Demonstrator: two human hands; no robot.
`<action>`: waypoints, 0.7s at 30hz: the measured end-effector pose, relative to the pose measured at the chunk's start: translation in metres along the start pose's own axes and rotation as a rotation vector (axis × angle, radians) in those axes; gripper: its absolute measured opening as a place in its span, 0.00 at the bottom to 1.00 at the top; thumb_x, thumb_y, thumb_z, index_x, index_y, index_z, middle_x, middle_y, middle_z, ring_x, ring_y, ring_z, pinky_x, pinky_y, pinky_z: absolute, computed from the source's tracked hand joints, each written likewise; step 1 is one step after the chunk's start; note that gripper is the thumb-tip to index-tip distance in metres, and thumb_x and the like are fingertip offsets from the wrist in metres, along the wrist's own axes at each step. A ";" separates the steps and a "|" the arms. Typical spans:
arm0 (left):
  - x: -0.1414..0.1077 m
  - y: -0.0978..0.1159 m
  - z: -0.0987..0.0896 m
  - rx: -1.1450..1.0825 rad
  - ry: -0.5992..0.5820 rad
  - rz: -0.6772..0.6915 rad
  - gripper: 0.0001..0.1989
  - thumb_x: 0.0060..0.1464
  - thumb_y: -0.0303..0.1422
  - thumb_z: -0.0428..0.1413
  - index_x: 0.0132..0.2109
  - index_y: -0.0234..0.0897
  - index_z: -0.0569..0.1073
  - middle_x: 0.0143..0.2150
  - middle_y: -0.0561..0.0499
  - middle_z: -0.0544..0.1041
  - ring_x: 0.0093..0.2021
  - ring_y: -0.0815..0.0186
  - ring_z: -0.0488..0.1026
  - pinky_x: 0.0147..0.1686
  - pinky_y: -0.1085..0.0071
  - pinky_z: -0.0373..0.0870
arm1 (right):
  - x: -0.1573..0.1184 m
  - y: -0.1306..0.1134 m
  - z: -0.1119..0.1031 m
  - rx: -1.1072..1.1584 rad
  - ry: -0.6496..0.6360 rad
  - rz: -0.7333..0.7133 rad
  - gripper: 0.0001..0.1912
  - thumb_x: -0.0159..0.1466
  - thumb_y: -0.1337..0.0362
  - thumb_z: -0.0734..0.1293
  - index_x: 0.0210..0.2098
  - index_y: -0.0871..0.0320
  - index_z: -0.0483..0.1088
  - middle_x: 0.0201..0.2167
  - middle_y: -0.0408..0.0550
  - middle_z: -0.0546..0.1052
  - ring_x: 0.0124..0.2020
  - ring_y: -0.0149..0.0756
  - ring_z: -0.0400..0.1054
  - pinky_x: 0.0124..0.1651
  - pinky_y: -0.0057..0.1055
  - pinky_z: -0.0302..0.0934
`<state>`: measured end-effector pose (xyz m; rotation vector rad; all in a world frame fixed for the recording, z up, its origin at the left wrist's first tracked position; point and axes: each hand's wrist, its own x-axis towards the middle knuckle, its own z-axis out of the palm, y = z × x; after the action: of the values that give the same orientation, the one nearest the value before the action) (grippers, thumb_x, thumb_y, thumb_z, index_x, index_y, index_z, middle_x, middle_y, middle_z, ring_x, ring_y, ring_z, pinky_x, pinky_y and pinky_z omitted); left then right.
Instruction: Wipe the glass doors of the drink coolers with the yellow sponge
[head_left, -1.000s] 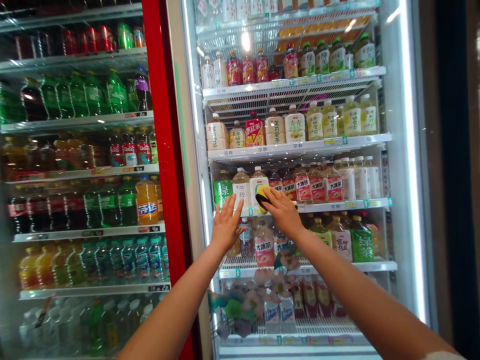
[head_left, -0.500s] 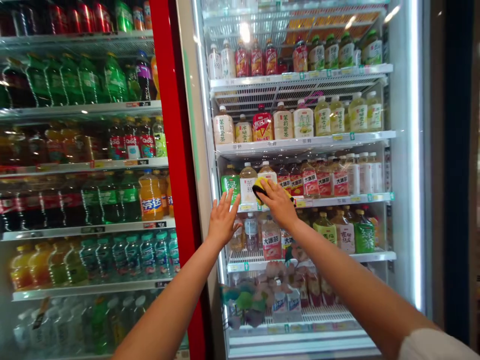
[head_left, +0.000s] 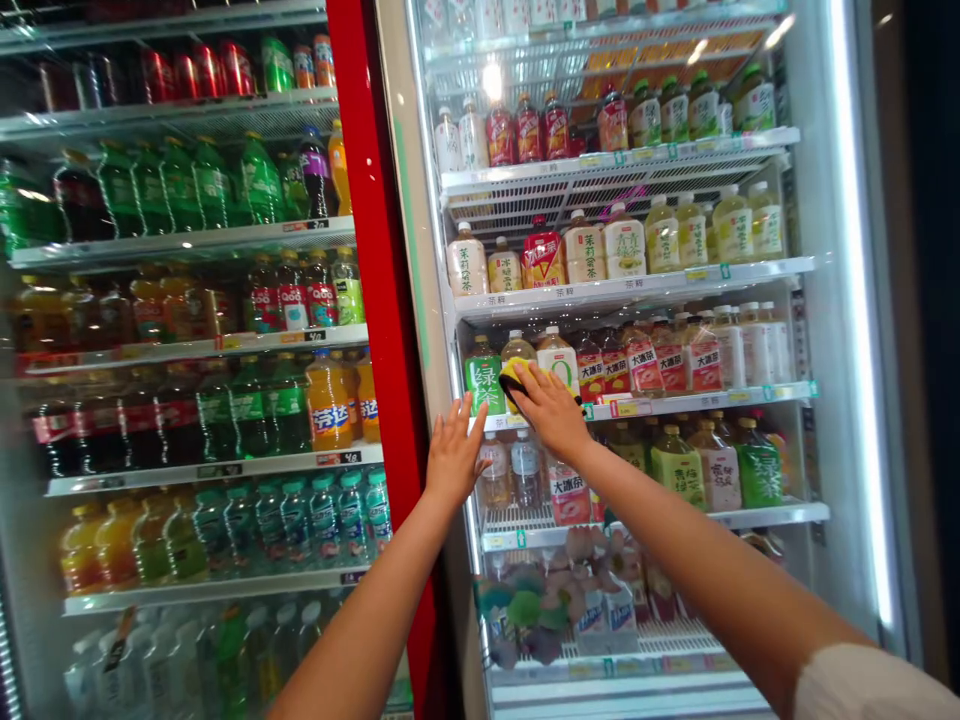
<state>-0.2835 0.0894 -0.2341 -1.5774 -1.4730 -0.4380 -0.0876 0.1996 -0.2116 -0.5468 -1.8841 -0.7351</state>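
Note:
My right hand [head_left: 551,410] presses a yellow cleaning cloth [head_left: 517,372] with a black edge flat on the glass door [head_left: 615,450] of the right-hand drinks fridge. Its palm covers much of the cloth. Lower and to the left, my left hand [head_left: 456,450] has its fingers spread, resting at the left edge of that door and holding nothing. Through the glass, behind the hands, stand a green-labelled tea bottle [head_left: 484,378] and a white-labelled bottle [head_left: 559,352].
Left of a red upright frame [head_left: 375,280], another fridge holds rows of soft drinks, among them an orange soda bottle [head_left: 330,405]. A flower decoration [head_left: 536,605] shows low on the right door. A bright light strip [head_left: 862,330] runs down the right side.
The view has shifted, so the fridges appear farther right. Against the bottles behind it, the cloth under my right hand has moved slightly left. My left hand stays spread near the door's edge.

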 end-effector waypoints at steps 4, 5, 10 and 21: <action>-0.004 -0.002 0.000 -0.012 -0.037 -0.009 0.50 0.54 0.38 0.66 0.76 0.40 0.48 0.78 0.39 0.45 0.77 0.50 0.42 0.73 0.48 0.47 | -0.035 0.029 -0.010 0.012 -0.045 -0.111 0.22 0.71 0.72 0.61 0.58 0.48 0.74 0.70 0.45 0.64 0.72 0.45 0.55 0.72 0.56 0.51; -0.005 -0.004 0.000 -0.017 -0.046 -0.012 0.49 0.54 0.37 0.66 0.76 0.39 0.49 0.78 0.39 0.46 0.77 0.51 0.42 0.74 0.48 0.46 | -0.032 0.036 -0.012 0.019 -0.030 -0.073 0.22 0.71 0.73 0.60 0.58 0.47 0.74 0.71 0.45 0.63 0.73 0.46 0.55 0.72 0.58 0.51; -0.013 -0.017 0.002 -0.022 -0.052 -0.045 0.51 0.53 0.36 0.65 0.76 0.39 0.47 0.78 0.38 0.45 0.77 0.51 0.43 0.73 0.49 0.48 | 0.025 0.010 0.008 0.081 0.088 0.168 0.28 0.71 0.73 0.58 0.66 0.47 0.67 0.75 0.44 0.54 0.77 0.49 0.42 0.73 0.61 0.47; -0.039 -0.029 0.007 0.006 -0.085 -0.058 0.44 0.57 0.31 0.59 0.75 0.35 0.49 0.78 0.41 0.45 0.77 0.55 0.45 0.73 0.50 0.49 | -0.012 -0.009 0.011 0.099 -0.106 -0.224 0.22 0.71 0.73 0.60 0.56 0.48 0.75 0.69 0.43 0.65 0.72 0.45 0.57 0.71 0.58 0.55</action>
<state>-0.3216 0.0679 -0.2571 -1.5686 -1.5863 -0.4043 -0.0958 0.2000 -0.2286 -0.3207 -2.0912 -0.7650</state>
